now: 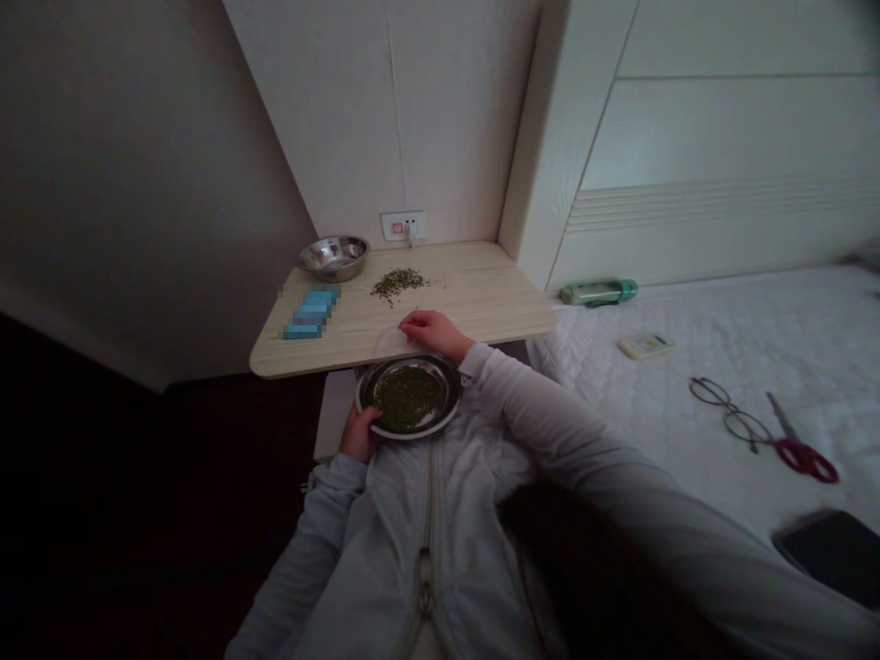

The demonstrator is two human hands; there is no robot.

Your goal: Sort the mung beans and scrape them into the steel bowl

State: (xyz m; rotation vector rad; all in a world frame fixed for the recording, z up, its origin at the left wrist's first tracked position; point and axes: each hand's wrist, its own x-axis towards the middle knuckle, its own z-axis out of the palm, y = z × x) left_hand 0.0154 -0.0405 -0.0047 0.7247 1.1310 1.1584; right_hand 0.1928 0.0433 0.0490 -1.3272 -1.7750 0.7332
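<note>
Bowl (412, 436) of green grains (405, 396) sat just off the near edge of the table (467, 293), mouth up; being round, it showed no long axis. Loose seeds (399, 284) lay at twelve o'clock, a steel dish (335, 259) at eleven, the white bed (605, 376) at three. The left hand (361, 433) pinched the rim at eight; at one, the right hand (436, 334) had fingertips pressed together, on what I could not tell

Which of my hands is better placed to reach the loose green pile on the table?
Probably the right hand: it is at the table, nearer the green pile, though it seems to pinch something pale. The left hand grips the bowl of green bits.
</note>
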